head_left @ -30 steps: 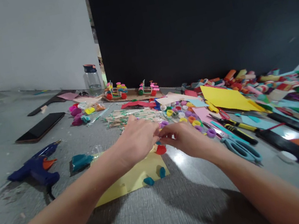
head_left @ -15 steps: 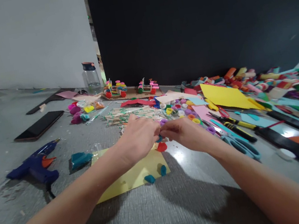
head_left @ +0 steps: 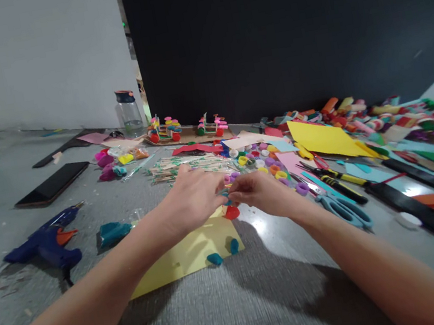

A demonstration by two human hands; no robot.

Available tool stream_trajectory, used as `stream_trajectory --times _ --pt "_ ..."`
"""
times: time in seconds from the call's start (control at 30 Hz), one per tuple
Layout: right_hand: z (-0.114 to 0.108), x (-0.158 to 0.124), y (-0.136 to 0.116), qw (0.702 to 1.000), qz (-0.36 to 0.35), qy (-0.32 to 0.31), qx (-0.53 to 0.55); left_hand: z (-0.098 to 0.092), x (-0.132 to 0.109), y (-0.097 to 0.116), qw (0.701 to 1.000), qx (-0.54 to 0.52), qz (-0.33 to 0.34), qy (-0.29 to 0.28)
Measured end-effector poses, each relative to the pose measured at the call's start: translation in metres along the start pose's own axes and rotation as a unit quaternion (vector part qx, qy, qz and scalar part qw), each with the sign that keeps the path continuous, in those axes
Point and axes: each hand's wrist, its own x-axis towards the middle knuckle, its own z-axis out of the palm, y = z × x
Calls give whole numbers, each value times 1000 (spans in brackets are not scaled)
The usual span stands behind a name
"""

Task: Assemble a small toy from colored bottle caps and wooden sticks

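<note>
Above the far right edge of a pale yellow sheet [head_left: 192, 252], my left hand [head_left: 195, 196] and my right hand [head_left: 259, 191] meet with fingertips pinched. Between them is a small piece of blue modelling clay [head_left: 226, 196], mostly covered by the fingers. Just under the fingertips lies a red piece [head_left: 232, 212]. Nearer to me, one blue clay lump [head_left: 215, 259] and another blue lump [head_left: 234, 246] rest on the sheet's front edge. A plastic-wrapped block of blue clay [head_left: 114, 233] lies left of my left forearm.
On the left are a blue hot glue gun [head_left: 45, 244] and a black phone [head_left: 53, 184]. Bundled sticks [head_left: 168, 169] and coloured bottle caps lie beyond my hands. Blue-handled scissors [head_left: 345, 210] lie at the right. Two small model vehicles [head_left: 164, 131] and a water bottle [head_left: 129, 113] stand behind.
The view has shifted slightly, so everything sits a little further left. My fingers have turned a bit, and more of the blue clay shows between them.
</note>
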Motion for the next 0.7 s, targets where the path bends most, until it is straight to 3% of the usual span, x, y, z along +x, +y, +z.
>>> stream_trajectory --times 0.2,0.7 --pt "-2 -1 -3 1000 -3 3 -30 2 -1 7 1000 11 11 -26" --pt "-6 0 -5 999 4 -27 -23 23 3 19 997 75 -18 28"
